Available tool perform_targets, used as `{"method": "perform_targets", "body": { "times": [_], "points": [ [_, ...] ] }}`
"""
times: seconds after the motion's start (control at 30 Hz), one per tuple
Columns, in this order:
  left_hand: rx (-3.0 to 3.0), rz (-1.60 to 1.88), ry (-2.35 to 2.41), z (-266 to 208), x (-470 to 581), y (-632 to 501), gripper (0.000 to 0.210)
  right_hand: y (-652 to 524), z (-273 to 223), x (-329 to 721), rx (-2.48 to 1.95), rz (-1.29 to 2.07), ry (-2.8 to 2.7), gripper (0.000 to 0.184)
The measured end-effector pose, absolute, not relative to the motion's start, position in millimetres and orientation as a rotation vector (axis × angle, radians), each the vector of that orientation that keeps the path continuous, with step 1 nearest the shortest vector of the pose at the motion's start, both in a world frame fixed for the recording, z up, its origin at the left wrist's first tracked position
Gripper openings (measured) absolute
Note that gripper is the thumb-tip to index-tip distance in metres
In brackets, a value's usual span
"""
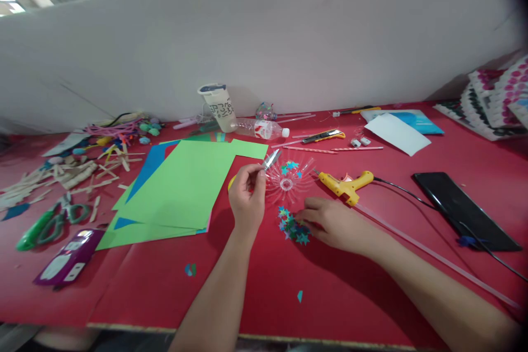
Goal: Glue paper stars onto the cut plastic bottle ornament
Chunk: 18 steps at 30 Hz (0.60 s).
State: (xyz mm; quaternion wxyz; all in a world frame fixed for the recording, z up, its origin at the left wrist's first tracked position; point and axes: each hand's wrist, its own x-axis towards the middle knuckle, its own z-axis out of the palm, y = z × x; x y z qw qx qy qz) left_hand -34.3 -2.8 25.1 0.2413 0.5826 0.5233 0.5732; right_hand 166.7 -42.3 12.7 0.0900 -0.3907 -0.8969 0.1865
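Observation:
My left hand [247,192] is closed around a pair of scissors [271,160]; their metal blades point up and to the right, and a bit of yellow handle shows behind the fingers. Just right of the blades, a clear plastic bottle bottom [286,185] lies cut into strips spread out like a flower. A few blue-green paper stars [291,166] rest on its far side. My right hand [325,220] reaches down at the edge of a small pile of shiny star cutouts [292,226]. Its fingers are curled together, and anything between the fingertips is hidden.
A yellow glue gun [346,186] with a glue stick lies to the right, before a black phone [466,212]. Green paper sheets [177,187], pliers [61,220] and craft sticks are on the left. A cup [218,107], bottle [262,128] and cutter knife [324,136] are behind.

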Motion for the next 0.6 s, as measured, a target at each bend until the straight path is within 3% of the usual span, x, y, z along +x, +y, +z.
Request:
{"method": "perform_targets", "body": {
  "times": [0.23, 0.4, 0.6],
  "points": [
    [1.610, 1.572, 1.422, 22.8, -34.4, -2.2, 0.016, -39.5, 9.9, 168.1, -1.226, 0.498, -2.661, 0.024],
    [1.616, 1.561, 1.409, 21.0, -34.0, -1.5, 0.017, -41.8, 7.0, 163.3, -1.154, 0.497, -2.706, 0.043],
    [1.594, 1.561, 1.401, 21.6, -33.4, -1.5, 0.016, -47.9, 5.7, 148.4, -1.205, 0.359, -2.663, 0.029]
  ]
}}
